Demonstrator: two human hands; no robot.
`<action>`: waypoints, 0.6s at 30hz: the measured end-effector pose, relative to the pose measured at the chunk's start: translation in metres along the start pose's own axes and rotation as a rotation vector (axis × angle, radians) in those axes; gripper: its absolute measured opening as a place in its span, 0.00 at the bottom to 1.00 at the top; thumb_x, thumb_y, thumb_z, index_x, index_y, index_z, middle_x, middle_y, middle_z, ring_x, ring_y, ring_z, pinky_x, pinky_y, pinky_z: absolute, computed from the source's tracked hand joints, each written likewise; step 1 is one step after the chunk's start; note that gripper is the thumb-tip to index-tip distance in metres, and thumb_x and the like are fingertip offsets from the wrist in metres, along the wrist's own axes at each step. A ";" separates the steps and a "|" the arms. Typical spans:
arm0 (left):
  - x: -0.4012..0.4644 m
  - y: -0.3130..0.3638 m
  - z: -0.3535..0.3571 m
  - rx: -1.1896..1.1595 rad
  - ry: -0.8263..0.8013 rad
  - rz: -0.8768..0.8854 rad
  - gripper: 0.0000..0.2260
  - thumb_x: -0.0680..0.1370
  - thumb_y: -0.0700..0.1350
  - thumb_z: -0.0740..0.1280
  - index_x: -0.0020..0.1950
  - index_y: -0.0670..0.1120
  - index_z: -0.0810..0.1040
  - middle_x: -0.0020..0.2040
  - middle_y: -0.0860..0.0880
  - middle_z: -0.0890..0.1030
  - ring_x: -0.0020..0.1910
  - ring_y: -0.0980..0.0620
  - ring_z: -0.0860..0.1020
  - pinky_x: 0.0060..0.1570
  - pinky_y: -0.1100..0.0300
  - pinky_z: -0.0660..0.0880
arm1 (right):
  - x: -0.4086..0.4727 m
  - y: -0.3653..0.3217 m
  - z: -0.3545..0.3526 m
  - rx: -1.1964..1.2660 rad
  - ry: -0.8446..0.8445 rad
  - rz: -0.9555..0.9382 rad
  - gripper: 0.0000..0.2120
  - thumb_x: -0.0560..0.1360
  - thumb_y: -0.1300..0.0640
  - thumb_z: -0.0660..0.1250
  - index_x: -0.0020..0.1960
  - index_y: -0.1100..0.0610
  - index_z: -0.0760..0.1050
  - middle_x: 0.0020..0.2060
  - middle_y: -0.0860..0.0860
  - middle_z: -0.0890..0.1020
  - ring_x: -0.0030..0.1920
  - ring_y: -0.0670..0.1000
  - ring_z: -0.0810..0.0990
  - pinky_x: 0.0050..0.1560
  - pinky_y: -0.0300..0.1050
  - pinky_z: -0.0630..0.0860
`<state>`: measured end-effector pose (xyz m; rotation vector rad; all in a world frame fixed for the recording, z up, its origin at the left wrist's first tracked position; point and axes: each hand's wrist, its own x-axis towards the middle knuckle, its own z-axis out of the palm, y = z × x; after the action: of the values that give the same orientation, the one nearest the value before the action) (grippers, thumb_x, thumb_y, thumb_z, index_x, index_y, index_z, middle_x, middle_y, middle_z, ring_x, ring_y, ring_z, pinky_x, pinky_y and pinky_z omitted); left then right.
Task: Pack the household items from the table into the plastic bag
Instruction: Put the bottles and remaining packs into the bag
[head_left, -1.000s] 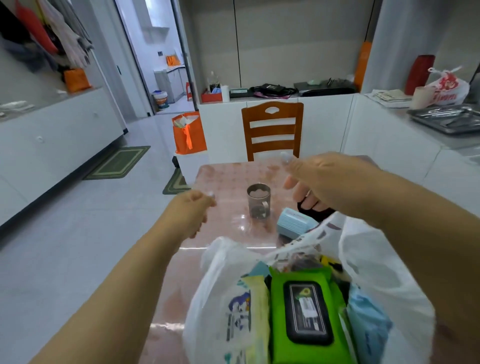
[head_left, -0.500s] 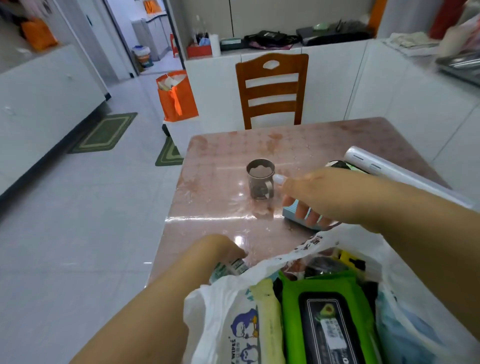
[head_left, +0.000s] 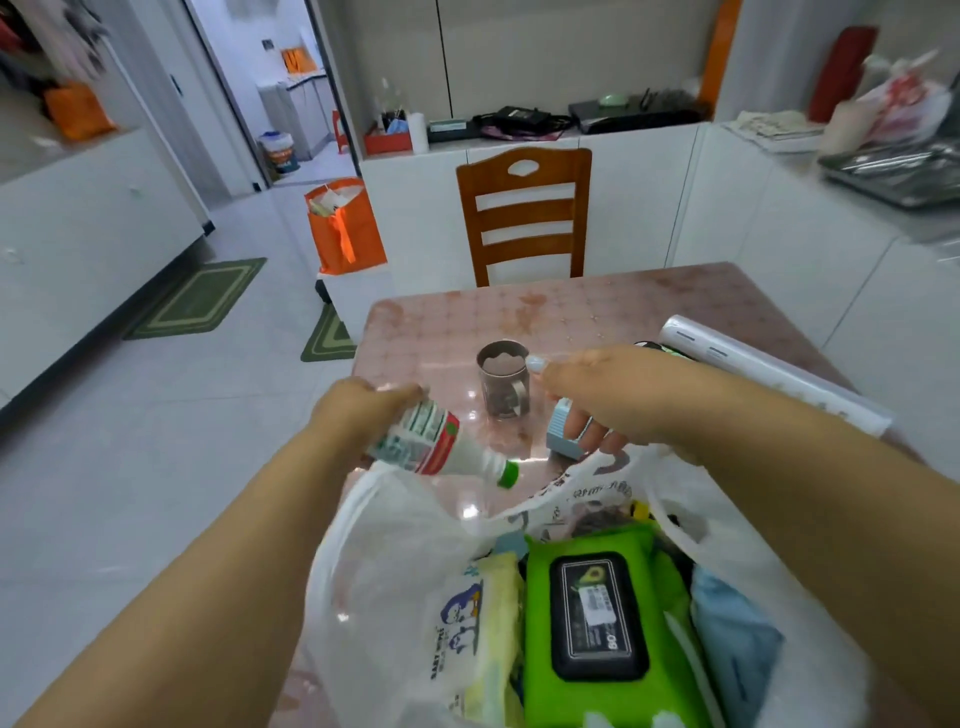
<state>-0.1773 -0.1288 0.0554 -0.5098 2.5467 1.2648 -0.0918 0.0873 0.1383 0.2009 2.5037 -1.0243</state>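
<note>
At the table's (head_left: 613, 306) near edge, the plastic bag (head_left: 395, 561) gapes open, already holding a green wipes pack (head_left: 597, 623), a yellow wipes pack (head_left: 488, 623) and something blue. Just beyond its rim at 11 o'clock, the left hand (head_left: 363, 410) grips a bottle (head_left: 441, 447), cap tilted bagward: packing is midway, and next comes lowering it inside. At 1 o'clock, the right hand (head_left: 618, 400) curls round a pale blue box (head_left: 563, 431). Farther out stand a cup (head_left: 504, 384) and a white roll (head_left: 769, 374).
</note>
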 end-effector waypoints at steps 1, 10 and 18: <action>-0.008 0.010 -0.009 -0.133 0.004 0.017 0.16 0.73 0.55 0.72 0.48 0.43 0.78 0.39 0.42 0.83 0.35 0.45 0.84 0.36 0.48 0.83 | -0.002 0.000 0.000 0.013 0.007 -0.016 0.24 0.79 0.38 0.54 0.57 0.58 0.73 0.47 0.56 0.82 0.43 0.53 0.80 0.45 0.45 0.78; -0.109 0.050 -0.027 -0.395 -0.259 0.151 0.17 0.77 0.62 0.63 0.49 0.50 0.79 0.36 0.47 0.86 0.34 0.50 0.85 0.36 0.54 0.80 | -0.021 0.009 0.010 0.898 0.223 -0.147 0.27 0.71 0.55 0.74 0.66 0.51 0.66 0.57 0.56 0.77 0.50 0.58 0.82 0.47 0.55 0.83; -0.194 0.017 -0.052 0.402 0.085 0.170 0.27 0.69 0.70 0.65 0.48 0.46 0.77 0.50 0.46 0.79 0.50 0.45 0.78 0.52 0.52 0.73 | -0.095 0.031 -0.001 0.557 0.649 -0.453 0.11 0.71 0.57 0.74 0.44 0.47 0.71 0.50 0.49 0.77 0.50 0.54 0.80 0.38 0.46 0.84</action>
<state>-0.0120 -0.1225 0.1706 -0.2689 2.8631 0.7540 0.0024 0.1128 0.1612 0.1441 2.8119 -2.1284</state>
